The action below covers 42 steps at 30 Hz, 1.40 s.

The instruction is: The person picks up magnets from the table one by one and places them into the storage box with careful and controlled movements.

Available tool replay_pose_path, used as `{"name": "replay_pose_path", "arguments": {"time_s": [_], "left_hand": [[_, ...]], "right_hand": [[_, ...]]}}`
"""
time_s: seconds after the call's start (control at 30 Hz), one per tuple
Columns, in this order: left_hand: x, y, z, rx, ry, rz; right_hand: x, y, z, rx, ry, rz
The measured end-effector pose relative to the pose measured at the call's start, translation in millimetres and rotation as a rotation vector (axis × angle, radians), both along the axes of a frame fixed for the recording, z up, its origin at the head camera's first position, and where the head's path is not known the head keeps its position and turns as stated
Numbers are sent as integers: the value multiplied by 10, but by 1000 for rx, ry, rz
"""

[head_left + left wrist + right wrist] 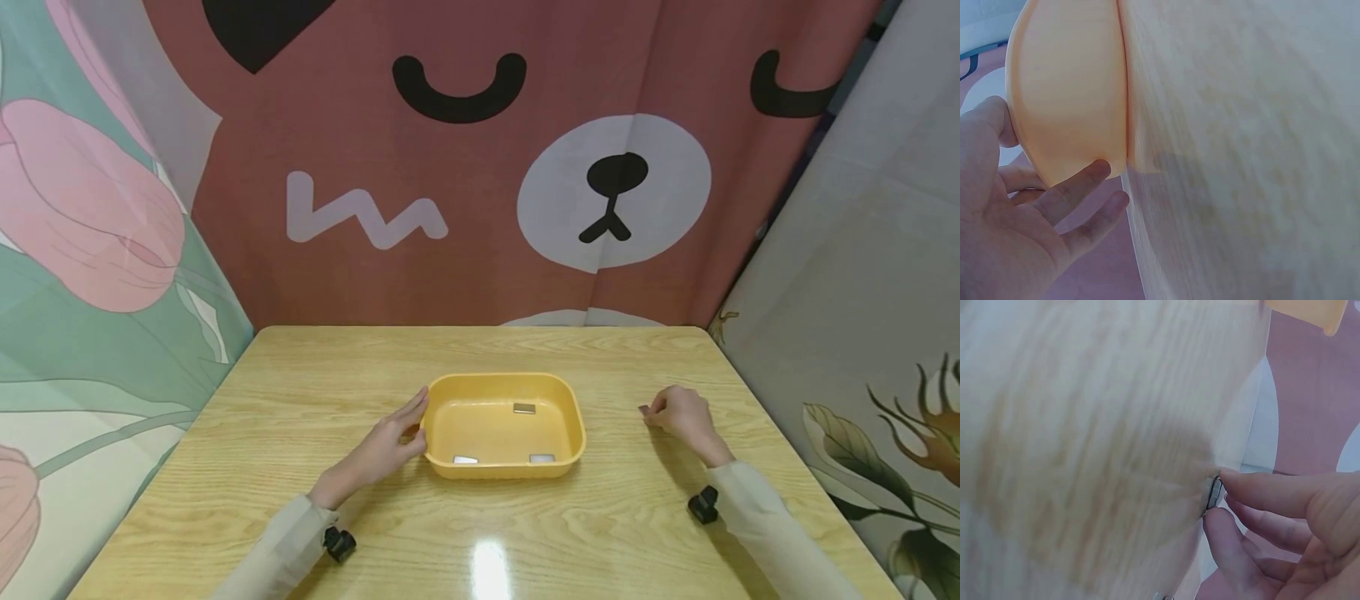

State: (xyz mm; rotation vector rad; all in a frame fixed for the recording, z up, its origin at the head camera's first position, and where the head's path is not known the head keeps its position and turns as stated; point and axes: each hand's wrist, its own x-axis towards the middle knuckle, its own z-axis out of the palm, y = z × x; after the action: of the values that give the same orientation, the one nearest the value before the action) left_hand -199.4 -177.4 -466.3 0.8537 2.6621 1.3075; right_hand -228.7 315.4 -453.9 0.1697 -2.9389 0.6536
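A yellow rectangular tray (501,472) with rounded corners stands on the wooden table. Inside it lie three small flat shiny rectangles: one silvery piece (466,460) at the near left, another silvery piece (542,458) at the near right, and a brownish-looking piece (524,408) toward the back. My left hand (381,450) rests against the tray's left end, thumb at the rim, fingers spread and mostly straight along the outer wall (1072,94). To the right of the tray, my right hand (681,417) pinches a small metallic rectangular piece (1214,492) between thumb and forefinger, close over the tabletop.
The wooden table (315,367) reaches back to a curtain (360,292) printed with a bear face. Patterned cloths hang at both sides. Another small shiny thing (1167,597) shows at the bottom edge of the right wrist view.
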Motion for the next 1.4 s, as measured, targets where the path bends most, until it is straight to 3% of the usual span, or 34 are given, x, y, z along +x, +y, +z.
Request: {"name": "replay_pose_path", "arguments": {"time_s": [0.73,1.17,1.4], "left_hand": [[1,-16,-14,12,33,-6],[-6,-12,-37,22,41,-21],[-10,-16,-35,27,39,-18]], "right_hand": [[-59,75,42,-40,-220,-29],[-78,127,32,-192,-357,-33],[-105,124,25,-195,-380,-29]]}}
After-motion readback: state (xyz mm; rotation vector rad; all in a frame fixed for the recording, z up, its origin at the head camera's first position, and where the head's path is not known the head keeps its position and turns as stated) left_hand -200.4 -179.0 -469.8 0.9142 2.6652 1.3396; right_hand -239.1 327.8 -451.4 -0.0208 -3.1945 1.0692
